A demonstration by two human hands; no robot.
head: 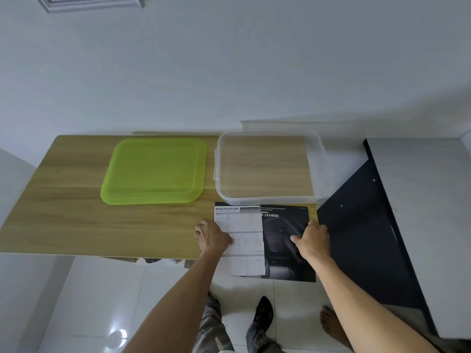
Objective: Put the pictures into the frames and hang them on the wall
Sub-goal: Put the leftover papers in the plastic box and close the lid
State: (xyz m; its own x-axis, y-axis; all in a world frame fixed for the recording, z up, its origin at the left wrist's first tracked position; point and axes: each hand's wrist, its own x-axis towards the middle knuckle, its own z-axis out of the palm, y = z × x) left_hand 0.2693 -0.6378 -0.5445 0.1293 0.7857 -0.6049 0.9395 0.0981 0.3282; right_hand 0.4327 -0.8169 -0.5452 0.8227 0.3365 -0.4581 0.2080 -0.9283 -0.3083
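Two printed sheets lie at the near right of the wooden table, sticking out past its front edge. The white sheet headed "SPECIFICATION" overlaps the left part of a dark sheet showing a car interior. My left hand rests on the left edge of the white sheet, fingers curled on it. My right hand presses on the dark sheet's right side, thumb pointing left. No picture frame lies on the table.
A green translucent lid lies flat mid-table. A clear plastic box, nothing in it, stands to its right, overhanging the table's right edge. A dark panel leans at the right. A framed edge shows on the wall, top left.
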